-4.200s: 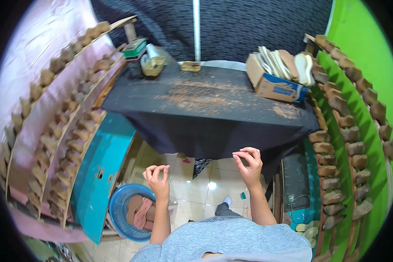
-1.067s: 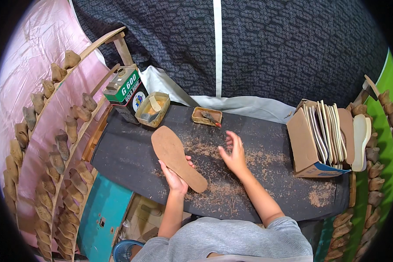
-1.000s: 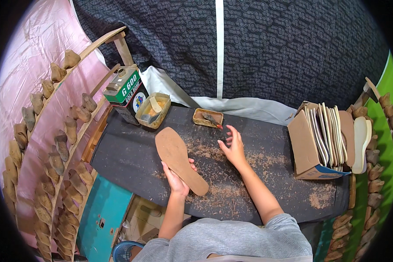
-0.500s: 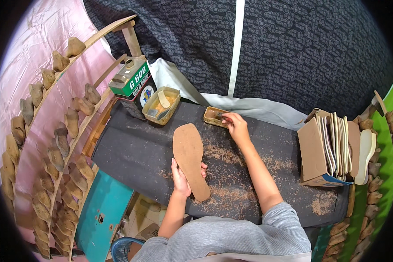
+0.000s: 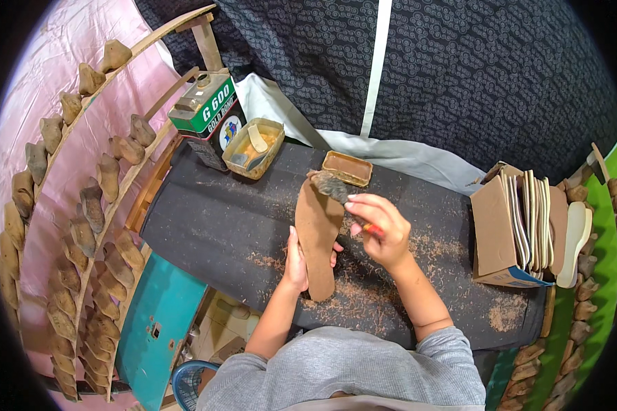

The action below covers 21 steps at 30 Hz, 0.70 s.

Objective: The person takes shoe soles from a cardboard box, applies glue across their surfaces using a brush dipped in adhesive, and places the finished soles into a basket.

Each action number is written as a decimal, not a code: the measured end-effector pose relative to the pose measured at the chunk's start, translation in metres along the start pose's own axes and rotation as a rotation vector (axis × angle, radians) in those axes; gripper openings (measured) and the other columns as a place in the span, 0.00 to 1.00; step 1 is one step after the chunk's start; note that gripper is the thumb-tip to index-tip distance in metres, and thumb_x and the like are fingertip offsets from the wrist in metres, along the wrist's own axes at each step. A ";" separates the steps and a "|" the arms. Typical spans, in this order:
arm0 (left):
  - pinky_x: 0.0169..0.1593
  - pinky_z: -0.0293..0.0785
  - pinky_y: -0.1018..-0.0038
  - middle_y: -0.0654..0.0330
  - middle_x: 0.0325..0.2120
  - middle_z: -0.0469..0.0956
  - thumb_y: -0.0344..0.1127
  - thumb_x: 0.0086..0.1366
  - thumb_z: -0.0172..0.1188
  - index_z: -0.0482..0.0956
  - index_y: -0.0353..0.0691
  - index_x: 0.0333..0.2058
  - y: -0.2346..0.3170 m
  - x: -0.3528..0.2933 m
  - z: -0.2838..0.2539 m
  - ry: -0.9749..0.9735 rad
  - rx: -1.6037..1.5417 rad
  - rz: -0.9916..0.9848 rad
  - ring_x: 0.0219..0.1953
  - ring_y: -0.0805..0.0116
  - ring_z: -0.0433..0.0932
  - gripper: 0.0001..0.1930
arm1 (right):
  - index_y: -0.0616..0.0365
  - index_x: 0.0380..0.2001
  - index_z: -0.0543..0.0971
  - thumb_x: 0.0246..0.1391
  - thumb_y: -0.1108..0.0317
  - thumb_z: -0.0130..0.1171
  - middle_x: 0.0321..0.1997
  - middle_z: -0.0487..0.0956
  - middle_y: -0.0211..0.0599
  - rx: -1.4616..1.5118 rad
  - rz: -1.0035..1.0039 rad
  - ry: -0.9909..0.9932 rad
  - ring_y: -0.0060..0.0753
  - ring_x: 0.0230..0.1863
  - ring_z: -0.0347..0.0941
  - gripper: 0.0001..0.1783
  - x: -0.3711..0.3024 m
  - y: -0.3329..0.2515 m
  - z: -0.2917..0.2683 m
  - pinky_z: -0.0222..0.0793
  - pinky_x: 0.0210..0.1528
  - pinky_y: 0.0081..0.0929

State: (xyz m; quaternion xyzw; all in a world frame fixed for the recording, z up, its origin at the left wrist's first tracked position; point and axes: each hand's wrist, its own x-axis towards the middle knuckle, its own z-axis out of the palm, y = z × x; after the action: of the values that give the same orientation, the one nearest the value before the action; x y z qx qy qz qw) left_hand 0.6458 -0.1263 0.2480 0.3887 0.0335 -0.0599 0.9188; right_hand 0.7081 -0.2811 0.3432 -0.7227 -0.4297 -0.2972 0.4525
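My left hand (image 5: 295, 264) is closed around the narrower end of a brown, sole-shaped piece (image 5: 317, 236), its thumb on one edge and fingertips showing at the other. The flat face is tilted up toward me. In my right hand (image 5: 385, 229) is a brush (image 5: 332, 187) with matted dark grey bristles and a bit of red and yellow on its handle. Its bristle end lies at the broad far end of the sole, seemingly touching it. Just behind stands a small rectangular container (image 5: 341, 179) with brown contents.
A square tub (image 5: 243, 169) with yellowish paste and a pale spreader stands beside a green-and-black metal can (image 5: 209, 109). At right, a cardboard box (image 5: 493, 243) holds upright soles. Brown shavings (image 5: 363, 291) litter the black-covered table (image 5: 199, 205). Racks of wooden shoe lasts (image 5: 92, 205) flank it.
My right hand has brought the brush from the small container back to the sole's far end. My left hand has shifted the sole slightly right and turned it more upright.
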 end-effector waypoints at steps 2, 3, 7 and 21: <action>0.30 0.72 0.73 0.54 0.30 0.76 0.65 0.65 0.18 0.68 0.37 0.48 -0.002 0.003 0.004 -0.031 0.016 0.023 0.25 0.68 0.73 0.39 | 0.56 0.40 0.78 0.34 0.78 0.66 0.43 0.77 0.40 0.003 -0.019 -0.063 0.41 0.37 0.77 0.24 -0.006 -0.007 0.001 0.75 0.37 0.29; 0.30 0.72 0.73 0.54 0.30 0.76 0.65 0.65 0.18 0.68 0.37 0.48 -0.001 0.005 0.004 -0.032 0.017 0.021 0.25 0.68 0.73 0.39 | 0.56 0.40 0.78 0.33 0.77 0.66 0.42 0.77 0.41 0.007 -0.039 -0.061 0.41 0.37 0.76 0.23 -0.010 -0.010 0.001 0.75 0.37 0.29; 0.29 0.71 0.73 0.55 0.30 0.76 0.64 0.66 0.18 0.68 0.38 0.46 0.007 0.006 0.008 -0.015 -0.028 0.046 0.24 0.68 0.72 0.38 | 0.59 0.37 0.79 0.32 0.76 0.67 0.39 0.78 0.41 0.134 -0.081 -0.116 0.41 0.35 0.77 0.21 -0.020 -0.019 -0.007 0.75 0.36 0.29; 0.35 0.73 0.71 0.56 0.33 0.76 0.68 0.64 0.20 0.69 0.39 0.45 0.017 0.001 0.014 0.105 -0.027 0.006 0.30 0.66 0.75 0.39 | 0.61 0.36 0.79 0.36 0.74 0.65 0.38 0.78 0.43 0.143 -0.181 -0.191 0.43 0.35 0.77 0.18 -0.026 -0.027 -0.003 0.76 0.38 0.31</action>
State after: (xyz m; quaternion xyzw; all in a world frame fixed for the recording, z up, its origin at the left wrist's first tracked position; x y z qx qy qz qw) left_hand 0.6496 -0.1249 0.2696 0.3788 0.0812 -0.0365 0.9212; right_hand 0.6724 -0.2875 0.3342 -0.6720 -0.5541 -0.2356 0.4312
